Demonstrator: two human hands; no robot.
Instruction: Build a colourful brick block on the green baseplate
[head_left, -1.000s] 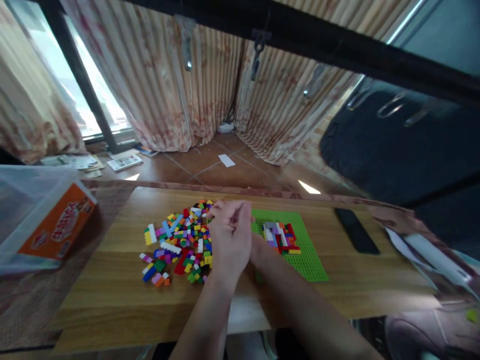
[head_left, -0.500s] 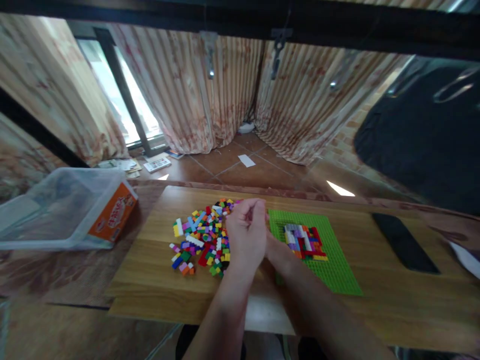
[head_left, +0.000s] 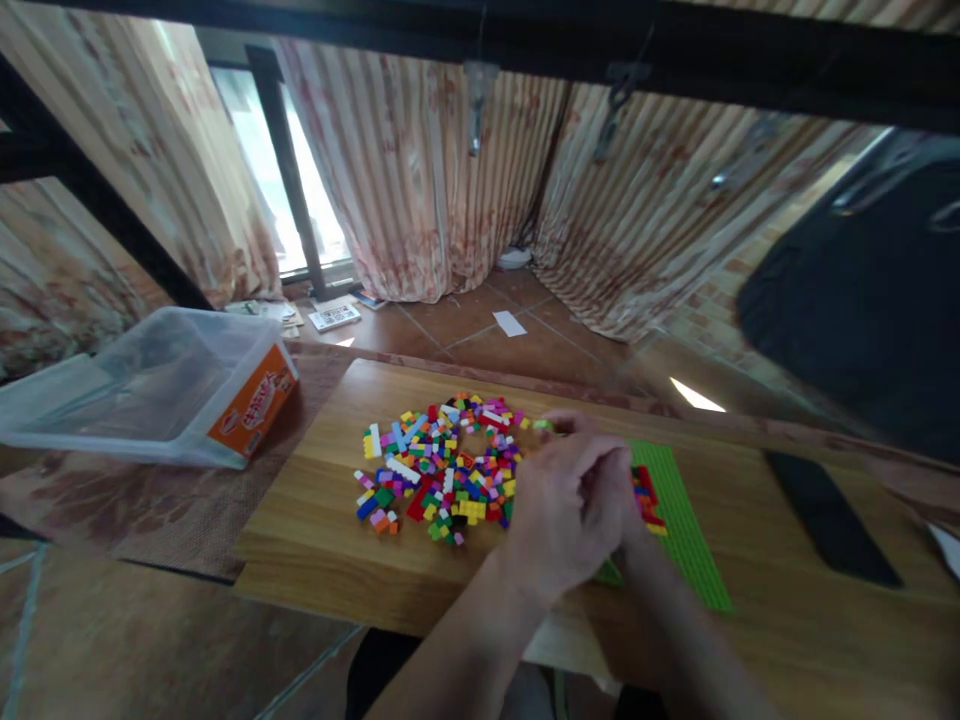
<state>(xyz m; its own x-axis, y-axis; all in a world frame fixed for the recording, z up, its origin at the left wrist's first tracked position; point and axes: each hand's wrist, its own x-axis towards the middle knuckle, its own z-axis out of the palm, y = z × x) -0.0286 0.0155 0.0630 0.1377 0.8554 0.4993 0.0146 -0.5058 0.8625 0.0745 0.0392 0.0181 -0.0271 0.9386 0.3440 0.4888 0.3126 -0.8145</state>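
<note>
My left hand (head_left: 570,500) is curled above the left part of a green studded baseplate (head_left: 686,540), its fingers bent inward. Anything inside those fingers is hidden. My right hand (head_left: 568,420) is mostly covered by the left one, with only blurred fingers showing beyond it, and the forearms cross closely. Red and yellow bricks of a built patch (head_left: 648,497) on the baseplate show to the right of my hands; the rest of that patch is covered. To the left, a loose pile of small coloured toy bricks (head_left: 469,485) spreads over the wooden table (head_left: 322,520).
A black phone-like slab (head_left: 832,515) lies on the table at the right, with a white object (head_left: 946,550) near the edge. A clear plastic bin (head_left: 172,380) with an orange label stands left of the table. Curtains (head_left: 405,180) hang behind.
Both hands have moved right, from beside the brick pile to over the baseplate, where they now cover much of the built patch. More of the pile shows. The camera view has turned slightly left.
</note>
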